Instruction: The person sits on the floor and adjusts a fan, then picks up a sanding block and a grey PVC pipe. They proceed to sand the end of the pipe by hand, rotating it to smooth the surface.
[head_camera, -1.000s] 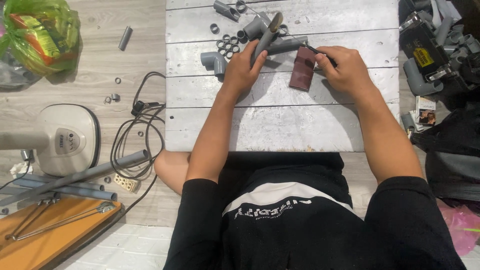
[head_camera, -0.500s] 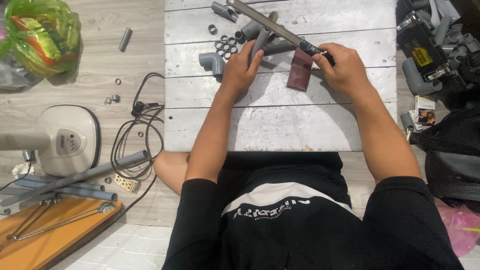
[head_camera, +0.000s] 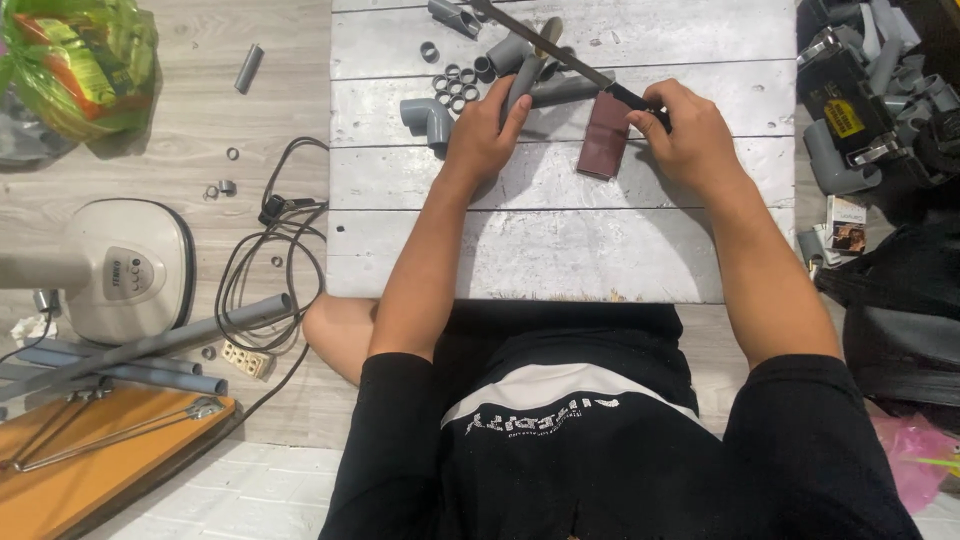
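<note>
My left hand grips a short grey plastic pipe that points away from me on the white wooden board. My right hand is closed on the black handle of a long thin saw blade, which crosses the pipe near its far end. A dark red-brown leather sheath lies flat between my hands. Several cut grey pipe rings and a grey elbow fitting lie just left of the pipe.
Long grey pipes, a white fan base and a coiled black cable lie on the floor at left. A green plastic bag sits top left. More grey fittings and a tool are at right.
The blade has swung from lying beside my right hand to lie across the pipe, and has slid a little further along it. My left hand keeps hold of the pipe.
</note>
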